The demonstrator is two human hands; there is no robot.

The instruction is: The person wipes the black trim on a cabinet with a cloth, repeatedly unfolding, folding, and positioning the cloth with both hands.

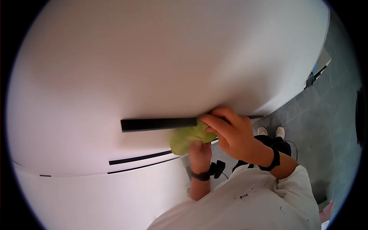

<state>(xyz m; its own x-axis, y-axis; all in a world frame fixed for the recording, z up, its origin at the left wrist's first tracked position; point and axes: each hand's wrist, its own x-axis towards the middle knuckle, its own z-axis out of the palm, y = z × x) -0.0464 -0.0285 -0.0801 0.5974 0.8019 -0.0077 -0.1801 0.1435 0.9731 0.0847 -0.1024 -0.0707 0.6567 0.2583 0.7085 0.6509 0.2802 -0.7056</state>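
A yellow-green cloth (185, 140) is bunched up between my two hands, against a long black bar handle (158, 124) on a white panel. My right hand (234, 132) has its fingers bent over the bar's right part and pinches the cloth's upper end there. Below it, my left hand (200, 155) grips the cloth's lower side; it is slightly blurred, and the cloth hides some of its fingers. Both wrists wear black bands. The right end of the bar is partly behind my right hand.
The broad white panel (153, 57) fills most of the view. A second dark strip (140, 157) and a narrow seam run below the bar. At right lies a grey tiled floor (306, 119), with light shoes (280, 132), a dark cable, and a box (323, 61) farther off.
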